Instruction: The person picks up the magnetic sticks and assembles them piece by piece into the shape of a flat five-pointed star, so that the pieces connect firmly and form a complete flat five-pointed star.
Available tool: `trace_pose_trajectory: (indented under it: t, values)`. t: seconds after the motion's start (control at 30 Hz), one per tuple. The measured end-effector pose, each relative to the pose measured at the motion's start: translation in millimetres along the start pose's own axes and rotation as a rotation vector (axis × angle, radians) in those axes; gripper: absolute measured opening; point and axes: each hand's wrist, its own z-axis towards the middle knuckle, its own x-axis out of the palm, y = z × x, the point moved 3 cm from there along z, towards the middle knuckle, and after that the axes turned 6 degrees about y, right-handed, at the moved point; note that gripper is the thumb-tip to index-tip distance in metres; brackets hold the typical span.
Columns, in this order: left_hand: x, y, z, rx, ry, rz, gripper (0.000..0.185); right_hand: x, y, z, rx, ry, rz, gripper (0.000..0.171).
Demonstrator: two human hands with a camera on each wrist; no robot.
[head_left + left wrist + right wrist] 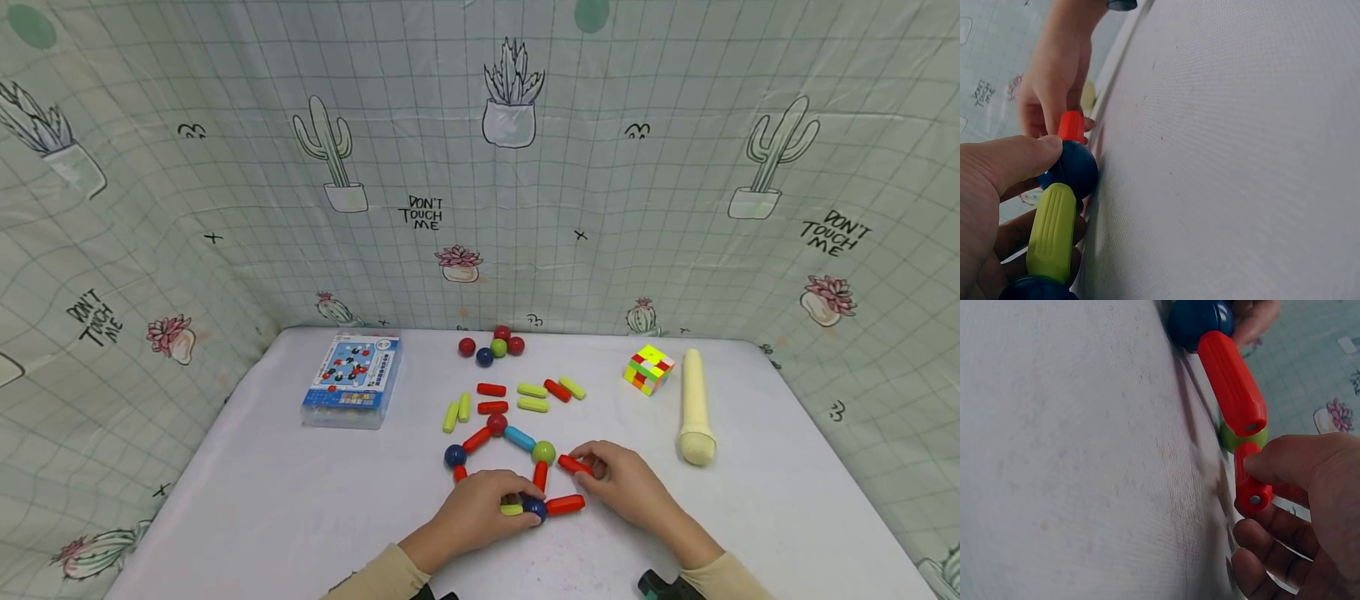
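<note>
At nine o'clock of the white table (262,500) lies a flat toy box (352,381); toward the centre, the left hand (472,508) curls its fingers round a yellow-green rod (512,508) and dark blue ball (534,507) in the rod-and-ball frame (498,450); the right hand (626,487) pinches a red rod (573,465) beside the green ball (543,452); loose rods (532,396) and balls (495,344) crowd twelve o'clock; a puzzle cube (648,368) and cream cylinder (695,408) lie at two o'clock.

A box (351,382) lies at the table's (787,500) back left. A cube (648,368) and a cylinder (694,408) lie right. Rods and balls (510,417) sit between them.
</note>
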Motion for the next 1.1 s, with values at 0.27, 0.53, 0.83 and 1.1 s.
trace_pose_trajectory:
  t: [0.27,0.53,0.83,1.1]
  values:
    - [-0.7,-0.7,0.3,0.004,0.007,0.004,0.026,4.5,5.5,-0.4,0.027,0.028,0.059,0.021]
    - [-1.0,-0.6,-0.3,0.004,0.005,0.009,0.026,4.7,5.1,-0.5,0.0,0.033,0.071,0.022]
    - [-0.9,-0.2,0.0,0.012,0.001,0.018,0.026,4.6,3.2,-0.4,-0.013,0.037,0.078,0.022]
    - [-1.0,-0.4,0.1,0.011,0.003,0.024,0.026,1.1,2.3,3.5,-0.002,0.026,0.089,0.02]
